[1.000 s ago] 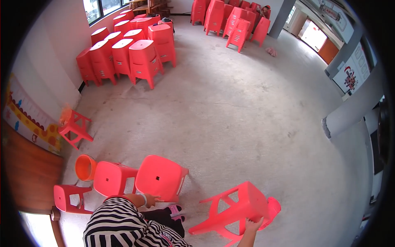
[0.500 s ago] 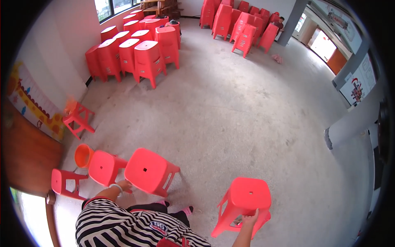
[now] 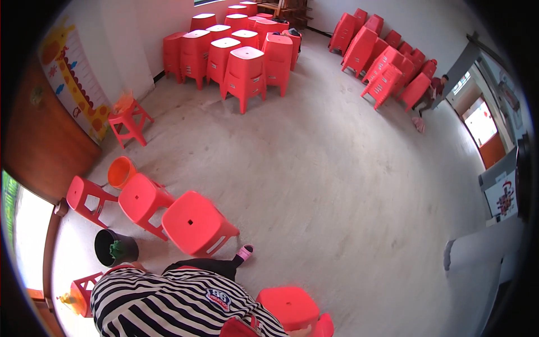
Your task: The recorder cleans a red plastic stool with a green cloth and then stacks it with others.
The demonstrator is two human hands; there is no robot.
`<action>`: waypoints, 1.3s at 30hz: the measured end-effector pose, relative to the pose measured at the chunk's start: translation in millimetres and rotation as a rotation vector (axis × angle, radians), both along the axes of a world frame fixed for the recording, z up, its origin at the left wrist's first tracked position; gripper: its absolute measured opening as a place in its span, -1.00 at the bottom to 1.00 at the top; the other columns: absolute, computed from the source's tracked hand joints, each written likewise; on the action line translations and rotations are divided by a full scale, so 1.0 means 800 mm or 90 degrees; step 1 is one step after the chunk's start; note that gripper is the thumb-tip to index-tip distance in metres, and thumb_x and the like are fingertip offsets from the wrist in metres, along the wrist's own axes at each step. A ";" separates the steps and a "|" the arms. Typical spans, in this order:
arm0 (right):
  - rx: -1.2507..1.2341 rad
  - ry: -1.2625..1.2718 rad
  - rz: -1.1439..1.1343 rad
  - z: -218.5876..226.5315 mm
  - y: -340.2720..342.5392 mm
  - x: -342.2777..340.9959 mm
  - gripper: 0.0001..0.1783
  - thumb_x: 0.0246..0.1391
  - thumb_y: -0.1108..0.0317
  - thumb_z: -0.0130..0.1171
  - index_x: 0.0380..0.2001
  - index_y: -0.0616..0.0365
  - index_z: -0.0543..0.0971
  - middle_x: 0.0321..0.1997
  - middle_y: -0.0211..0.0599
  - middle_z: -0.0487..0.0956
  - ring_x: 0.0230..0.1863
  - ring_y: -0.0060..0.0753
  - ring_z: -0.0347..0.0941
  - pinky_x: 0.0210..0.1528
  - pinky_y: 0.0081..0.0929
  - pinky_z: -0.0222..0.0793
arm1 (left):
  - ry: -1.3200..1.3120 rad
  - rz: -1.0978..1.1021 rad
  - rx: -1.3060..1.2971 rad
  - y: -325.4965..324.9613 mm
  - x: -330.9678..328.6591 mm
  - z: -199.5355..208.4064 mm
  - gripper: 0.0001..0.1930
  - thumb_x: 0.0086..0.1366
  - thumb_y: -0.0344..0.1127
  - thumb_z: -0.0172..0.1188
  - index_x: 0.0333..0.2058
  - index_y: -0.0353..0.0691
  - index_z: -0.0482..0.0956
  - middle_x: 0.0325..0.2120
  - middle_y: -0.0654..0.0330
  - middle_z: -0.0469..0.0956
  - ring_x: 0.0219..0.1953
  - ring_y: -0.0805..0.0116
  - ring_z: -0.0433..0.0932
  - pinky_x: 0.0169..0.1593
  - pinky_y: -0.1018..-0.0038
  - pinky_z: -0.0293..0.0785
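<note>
A red plastic stool (image 3: 289,303) with a square hole in its seat is at the lower edge, right of my striped top. My right hand (image 3: 301,331) is at its near edge, closed on it; most of the hand is cut off by the frame. Another red plastic part (image 3: 324,326) shows just right of the hand. A small patch of my left arm appears beside the black bucket (image 3: 116,247), which has something green in it; the left hand itself is hidden. Ahead of me stands another red stool (image 3: 193,222), with a second stool (image 3: 143,196) to its left.
An orange bucket (image 3: 122,172) and a red stool (image 3: 84,196) are farther left. Another stool (image 3: 132,121) with something orange on it stands near the wall. Tall stool stacks (image 3: 244,78) fill the back. A person (image 3: 435,92) is beside more stacks (image 3: 387,73). A pillar (image 3: 477,250) stands right.
My view has swung and the scene sits differently. The stool in my right hand has moved nearer to my body. My left hand has left the stool ahead and gone out of sight.
</note>
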State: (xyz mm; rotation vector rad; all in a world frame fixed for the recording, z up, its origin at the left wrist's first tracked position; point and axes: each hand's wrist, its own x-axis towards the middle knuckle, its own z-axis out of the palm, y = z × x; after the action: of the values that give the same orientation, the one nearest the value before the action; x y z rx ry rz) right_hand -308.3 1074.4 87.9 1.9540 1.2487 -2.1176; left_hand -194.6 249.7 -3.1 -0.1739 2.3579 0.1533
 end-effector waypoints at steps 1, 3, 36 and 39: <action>0.005 0.010 0.003 0.002 0.003 -0.025 -0.04 0.01 -0.40 0.00 0.35 -0.03 0.24 0.41 -0.23 0.26 0.38 0.08 0.19 0.22 0.31 0.19 | 0.039 -0.004 0.003 0.006 -0.023 -0.010 -0.66 0.28 -0.20 0.00 -0.11 -0.21 0.65 -0.07 -0.07 0.61 -0.01 -0.01 0.59 0.05 0.18 0.52; 0.017 0.032 0.003 0.008 0.009 -0.073 -0.05 0.01 -0.39 0.01 0.34 -0.03 0.25 0.41 -0.23 0.27 0.37 0.08 0.20 0.22 0.31 0.20 | 0.120 -0.016 0.009 0.018 -0.077 -0.028 -0.65 0.29 -0.20 -0.01 -0.10 -0.21 0.65 -0.06 -0.07 0.61 0.00 -0.01 0.59 0.06 0.18 0.51; -0.026 0.113 0.174 0.023 0.069 -0.639 -0.22 0.10 -0.28 0.03 0.25 -0.01 0.39 0.29 -0.23 0.44 0.28 -0.05 0.37 0.19 0.19 0.34 | -0.123 0.116 0.141 0.310 -0.306 0.069 -0.56 0.13 -0.04 0.28 -0.02 -0.03 0.59 -0.22 0.04 0.66 -0.13 -0.04 0.62 -0.06 0.09 0.52; -0.029 0.102 0.156 0.024 0.048 -0.652 -0.23 0.11 -0.27 0.03 0.24 -0.01 0.40 0.28 -0.23 0.46 0.27 -0.06 0.38 0.19 0.18 0.36 | -0.139 0.173 0.165 0.331 -0.330 0.033 -0.59 0.15 -0.05 0.25 -0.05 -0.03 0.61 -0.21 0.02 0.65 -0.12 -0.04 0.62 -0.05 0.11 0.51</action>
State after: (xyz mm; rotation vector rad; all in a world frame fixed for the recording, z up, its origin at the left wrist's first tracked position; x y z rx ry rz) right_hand -830.0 1112.6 107.0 1.5485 1.3683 -2.1898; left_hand -458.5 514.2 23.5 -0.3651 2.0665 0.5402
